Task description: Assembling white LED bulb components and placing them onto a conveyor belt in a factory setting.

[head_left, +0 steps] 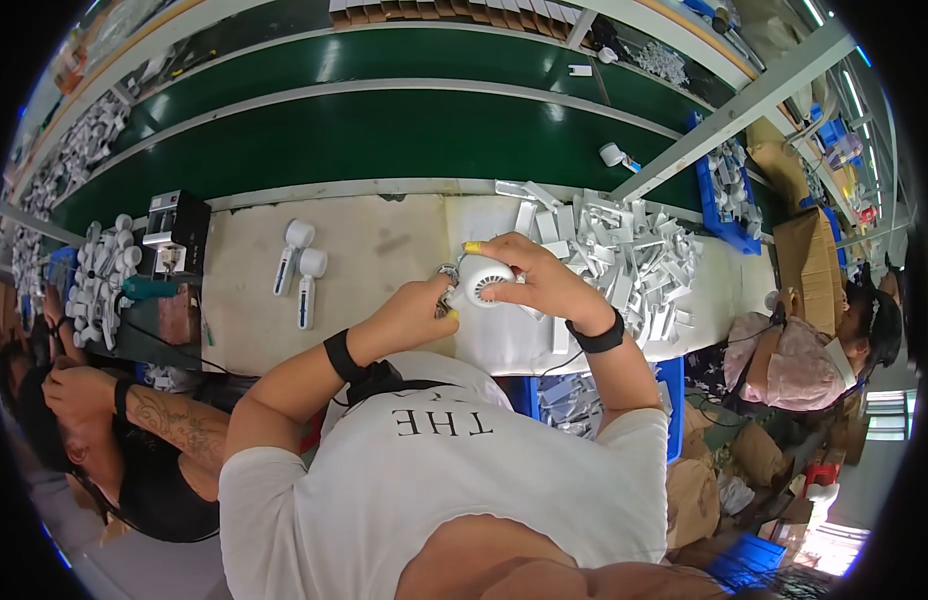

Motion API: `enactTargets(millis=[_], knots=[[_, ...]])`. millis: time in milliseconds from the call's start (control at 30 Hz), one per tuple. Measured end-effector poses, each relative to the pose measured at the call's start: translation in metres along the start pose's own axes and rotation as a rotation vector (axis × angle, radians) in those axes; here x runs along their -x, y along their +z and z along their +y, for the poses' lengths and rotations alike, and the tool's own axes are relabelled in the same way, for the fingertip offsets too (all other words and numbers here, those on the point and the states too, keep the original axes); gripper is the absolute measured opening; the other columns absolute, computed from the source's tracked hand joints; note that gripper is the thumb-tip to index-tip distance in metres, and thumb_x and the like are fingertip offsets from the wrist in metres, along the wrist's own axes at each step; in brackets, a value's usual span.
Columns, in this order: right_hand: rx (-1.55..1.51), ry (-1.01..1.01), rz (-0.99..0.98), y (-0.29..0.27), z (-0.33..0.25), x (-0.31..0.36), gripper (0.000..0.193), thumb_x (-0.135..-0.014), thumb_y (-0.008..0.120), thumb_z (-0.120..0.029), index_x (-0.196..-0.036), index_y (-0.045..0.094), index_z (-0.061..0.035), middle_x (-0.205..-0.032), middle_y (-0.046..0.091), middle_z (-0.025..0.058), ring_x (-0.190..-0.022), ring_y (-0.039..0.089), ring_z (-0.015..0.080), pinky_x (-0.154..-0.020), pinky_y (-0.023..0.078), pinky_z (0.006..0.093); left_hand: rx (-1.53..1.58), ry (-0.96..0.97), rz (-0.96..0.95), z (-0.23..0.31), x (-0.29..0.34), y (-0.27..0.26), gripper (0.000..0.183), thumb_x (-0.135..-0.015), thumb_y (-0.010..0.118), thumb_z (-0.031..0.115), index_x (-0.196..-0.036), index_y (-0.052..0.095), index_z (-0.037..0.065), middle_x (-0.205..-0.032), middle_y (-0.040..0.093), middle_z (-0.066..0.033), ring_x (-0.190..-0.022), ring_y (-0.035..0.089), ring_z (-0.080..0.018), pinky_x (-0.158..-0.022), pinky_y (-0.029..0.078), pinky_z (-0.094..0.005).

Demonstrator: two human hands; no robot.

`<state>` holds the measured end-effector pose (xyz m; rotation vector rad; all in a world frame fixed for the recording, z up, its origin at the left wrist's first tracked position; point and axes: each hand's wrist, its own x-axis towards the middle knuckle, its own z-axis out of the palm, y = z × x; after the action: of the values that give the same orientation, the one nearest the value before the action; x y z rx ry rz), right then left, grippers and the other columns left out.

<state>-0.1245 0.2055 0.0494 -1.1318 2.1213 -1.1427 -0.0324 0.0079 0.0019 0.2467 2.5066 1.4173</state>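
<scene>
In front of my chest, both hands are on a white handheld fan (pixel 476 272) whose round head shows a ring of dark vent slots. My right hand (pixel 544 280) wraps its fingers over the head, with the thumb pressed on the slotted face. My left hand (pixel 416 315) pinches the side of the fan, where a small greyish part shows between the fingers; its details are too small to make out. Yellow covers are on some fingertips. Left of my hands, two similar white fans, one farther off (pixel 294 250) and one nearer (pixel 309 280), lie on the pale tabletop (pixel 384 225).
White plastic casings (pixel 619 255) are heaped right of my hands. A blue bin (pixel 672 400) of parts sits below the table edge. At left stand a black device (pixel 179 230) and piled fan parts (pixel 104 270). A green conveyor (pixel 384 130) runs behind. People work on both sides.
</scene>
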Motion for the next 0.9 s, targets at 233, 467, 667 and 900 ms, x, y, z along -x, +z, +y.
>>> enactTargets(millis=[233,467,667,900], knots=[[-0.308,0.062,0.020,0.009,0.027,-0.018,0.047,-0.078,0.066,-0.019,-0.120,0.050,-0.0065,-0.103,0.052,0.0065,-0.091,0.051,0.0133,-0.078,0.042,0.0251,0.522,-0.144,-0.094,-0.005,-0.003,0.000,0.024,-0.079,0.052,0.016,-0.095,0.048,-0.002,-0.071,0.057,-0.0087,-0.055,0.055,-0.0150,-0.051,0.044,-0.0277],[-0.489,0.147,0.027,0.025,0.031,-0.040,0.043,-0.080,0.063,-0.017,-0.120,0.049,-0.0060,-0.104,0.052,0.0061,-0.094,0.051,0.0138,-0.079,0.042,0.0256,0.906,-0.186,-0.097,-0.032,-0.008,0.002,0.021,-0.087,0.047,0.017,-0.099,0.050,0.001,-0.078,0.059,-0.0079,-0.058,0.056,-0.0141,-0.054,0.047,-0.0249],[-0.271,-0.128,0.841,0.047,0.032,-0.045,0.023,-0.080,0.059,-0.010,-0.101,0.054,-0.0044,-0.097,0.054,0.0065,-0.089,0.052,0.0150,-0.075,0.042,0.0252,1.226,0.017,0.294,-0.028,-0.023,0.002,0.030,-0.088,0.046,0.021,-0.112,0.049,0.002,-0.102,0.059,-0.0129,-0.092,0.057,-0.0177,-0.080,0.045,-0.0290],[0.154,-0.278,0.849,0.093,0.014,-0.028,0.022,-0.070,0.067,-0.011,-0.088,0.057,-0.0053,-0.089,0.054,0.0099,-0.080,0.052,0.0254,-0.068,0.043,0.0324,1.278,-0.068,0.404,-0.005,-0.018,-0.009,0.036,-0.091,0.041,0.023,-0.121,0.042,0.004,-0.119,0.052,-0.0087,-0.107,0.050,-0.0185,-0.089,0.039,-0.0299]])
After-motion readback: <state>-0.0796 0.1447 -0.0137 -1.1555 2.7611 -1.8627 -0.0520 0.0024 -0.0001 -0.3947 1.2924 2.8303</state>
